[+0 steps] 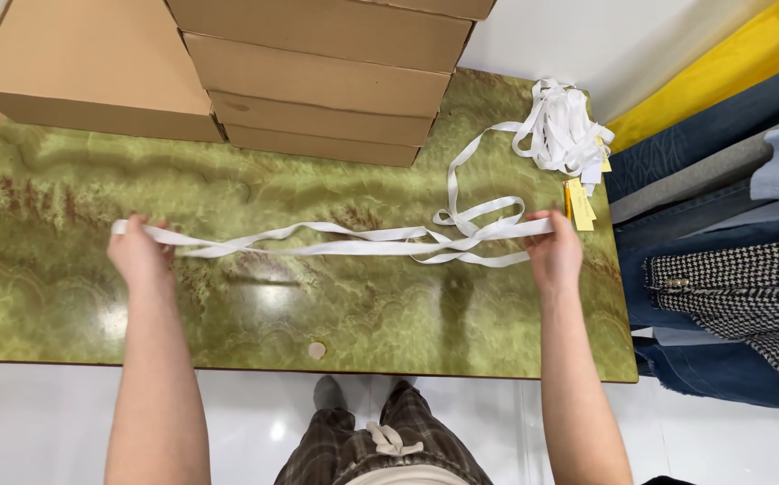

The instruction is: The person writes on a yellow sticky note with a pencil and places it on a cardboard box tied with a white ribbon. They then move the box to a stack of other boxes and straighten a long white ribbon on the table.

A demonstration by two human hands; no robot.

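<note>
Head view, looking down on a green marbled bench [66, 314]. Left hand [138, 251] at nine o'clock, grip closed on one end of a white ribbon [336, 241]; right hand [554, 251] at three o'clock, grip pinched shut on the far end of the same strands. Ribbon pulled out between both hands, long axis running nine to three, low over the bench top, several strands doubled and looped toward the right hand. From there, one strand trailing up to a loose ribbon bundle [562, 130] at one o'clock, nearer the right hand. Yellow tags [579, 203] just beside that hand. Stacked cardboard boxes [318, 85] at twelve o'clock; folded garments [722, 260] off the bench at three.
</note>
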